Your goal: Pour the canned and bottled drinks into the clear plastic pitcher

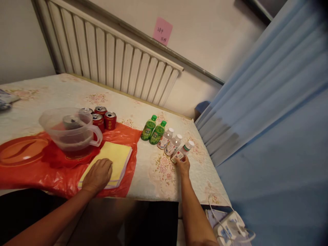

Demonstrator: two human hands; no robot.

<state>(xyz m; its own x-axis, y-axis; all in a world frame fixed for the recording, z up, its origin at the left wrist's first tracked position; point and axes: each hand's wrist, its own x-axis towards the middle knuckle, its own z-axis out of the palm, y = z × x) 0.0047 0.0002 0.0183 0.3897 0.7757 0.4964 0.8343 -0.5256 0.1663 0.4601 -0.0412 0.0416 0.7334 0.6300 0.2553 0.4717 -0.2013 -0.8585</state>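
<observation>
My left hand (pixel 98 174) rests on a folded yellow cloth (pixel 116 153), its fingers curled together; whether it grips anything is hidden. My right hand (pixel 183 166) is closed round the lower part of a clear bottle (pixel 185 150) with a white cap, which stands at the right end of a slanting row. Beside it are two more white-capped bottles (pixel 173 145) and two green bottles (pixel 157 133). The cloth lies on a red plastic sheet (pixel 132 135), next to a clear plastic jug (pixel 74 136) with a handle.
Several red cans (pixel 110 121) stand behind the jug. An orange lid (pixel 23 150) lies at the left. A radiator (pixel 110 51) is beyond the flowered tablecloth (pixel 151 177). A blue curtain (pixel 269 119) hangs at the right, above a power strip (pixel 229 229) with cables.
</observation>
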